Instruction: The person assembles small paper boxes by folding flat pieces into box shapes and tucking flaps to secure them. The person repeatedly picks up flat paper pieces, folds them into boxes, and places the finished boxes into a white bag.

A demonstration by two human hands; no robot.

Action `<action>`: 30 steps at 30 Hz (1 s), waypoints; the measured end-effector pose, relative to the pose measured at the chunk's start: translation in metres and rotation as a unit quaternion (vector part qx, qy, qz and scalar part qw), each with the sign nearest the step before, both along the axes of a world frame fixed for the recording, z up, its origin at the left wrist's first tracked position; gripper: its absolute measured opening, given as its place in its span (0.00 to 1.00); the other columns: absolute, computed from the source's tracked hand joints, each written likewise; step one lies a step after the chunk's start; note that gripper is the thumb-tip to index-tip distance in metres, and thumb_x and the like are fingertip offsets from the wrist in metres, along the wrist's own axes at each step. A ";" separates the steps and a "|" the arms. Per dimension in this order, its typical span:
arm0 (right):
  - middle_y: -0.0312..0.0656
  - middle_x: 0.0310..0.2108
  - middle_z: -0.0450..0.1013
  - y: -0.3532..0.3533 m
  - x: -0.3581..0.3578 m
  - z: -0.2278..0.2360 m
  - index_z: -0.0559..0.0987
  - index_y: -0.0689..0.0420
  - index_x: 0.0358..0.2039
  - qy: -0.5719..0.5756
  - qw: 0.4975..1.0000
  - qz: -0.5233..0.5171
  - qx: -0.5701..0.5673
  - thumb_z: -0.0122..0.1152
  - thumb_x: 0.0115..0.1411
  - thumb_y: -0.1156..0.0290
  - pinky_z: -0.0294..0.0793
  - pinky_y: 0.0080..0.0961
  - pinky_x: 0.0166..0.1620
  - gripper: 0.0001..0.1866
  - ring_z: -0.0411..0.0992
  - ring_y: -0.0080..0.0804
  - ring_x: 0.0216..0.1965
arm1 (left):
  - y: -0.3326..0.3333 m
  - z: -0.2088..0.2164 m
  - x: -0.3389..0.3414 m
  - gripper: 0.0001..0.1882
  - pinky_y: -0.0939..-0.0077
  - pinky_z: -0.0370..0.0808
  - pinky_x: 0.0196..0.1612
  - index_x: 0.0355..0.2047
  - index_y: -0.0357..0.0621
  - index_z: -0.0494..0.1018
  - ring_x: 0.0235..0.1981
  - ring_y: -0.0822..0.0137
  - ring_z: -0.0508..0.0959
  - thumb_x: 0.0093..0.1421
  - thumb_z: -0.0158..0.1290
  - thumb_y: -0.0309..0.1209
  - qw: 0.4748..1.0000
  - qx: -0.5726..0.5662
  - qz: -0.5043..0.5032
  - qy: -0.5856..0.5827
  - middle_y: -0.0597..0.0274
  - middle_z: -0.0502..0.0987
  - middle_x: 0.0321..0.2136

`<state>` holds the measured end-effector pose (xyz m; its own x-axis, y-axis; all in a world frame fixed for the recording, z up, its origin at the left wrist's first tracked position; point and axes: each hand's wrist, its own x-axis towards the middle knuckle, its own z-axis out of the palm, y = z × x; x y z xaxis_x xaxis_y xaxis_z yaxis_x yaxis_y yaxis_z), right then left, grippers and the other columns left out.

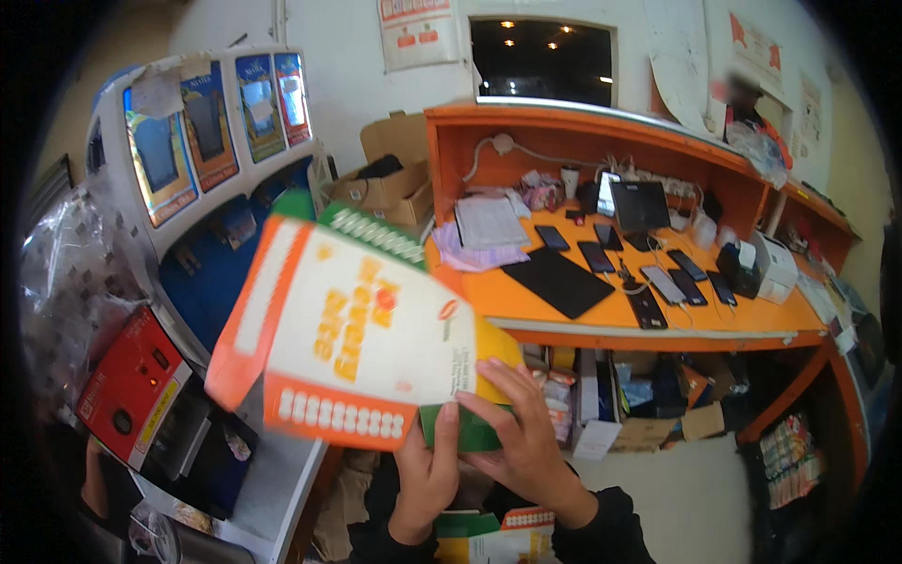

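In front of me I hold up a cardboard food box (395, 329), white with orange, green and yellow panels; its flaps stick out at the far end. My left hand (427, 484) pinches the near edge by a green flap, thumb up. My right hand (526, 437) grips the same edge just to the right, fingers lying over the yellow and green part. Its underside is hidden from me. Below my hands, near my body, another box (503, 543) of the same colours shows between my dark sleeves.
An orange desk (564, 305) holds several phones, papers (490, 222), a black tablet (642, 205) and a white printer (776, 268). Packed goods (648, 390) fill the shelf below. To the left are a blue-and-white dispensing machine (230, 188) and a red-fronted machine (133, 387). A person (747, 108) stands behind the desk.
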<state>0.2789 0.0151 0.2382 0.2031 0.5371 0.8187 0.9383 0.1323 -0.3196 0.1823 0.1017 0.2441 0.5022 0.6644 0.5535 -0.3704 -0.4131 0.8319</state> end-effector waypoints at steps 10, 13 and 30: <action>0.45 0.43 0.73 0.053 0.016 0.008 0.79 0.59 0.35 -0.027 0.979 0.158 0.124 0.69 0.40 0.69 0.71 0.41 0.51 0.18 0.72 0.46 0.46 | 0.054 -0.012 0.006 0.20 0.77 0.70 0.45 0.48 0.31 0.64 0.42 0.67 0.73 0.56 0.53 0.22 0.977 0.059 0.117 -0.170 0.55 0.72 0.42; 0.53 0.35 0.76 0.057 0.021 0.002 0.77 0.63 0.27 0.089 0.972 0.175 0.127 0.68 0.45 0.72 0.76 0.42 0.44 0.11 0.76 0.46 0.39 | 0.056 -0.030 0.017 0.19 0.76 0.71 0.44 0.48 0.32 0.65 0.41 0.67 0.73 0.55 0.54 0.21 0.960 0.073 0.188 -0.197 0.56 0.72 0.42; 0.38 0.26 0.72 0.046 0.019 -0.005 0.81 0.56 0.26 0.132 0.965 -0.001 0.225 0.73 0.38 0.74 0.76 0.34 0.44 0.12 0.72 0.31 0.30 | 0.044 -0.038 0.020 0.19 0.75 0.71 0.44 0.47 0.34 0.66 0.42 0.67 0.72 0.55 0.54 0.21 0.973 0.040 0.169 -0.153 0.56 0.71 0.42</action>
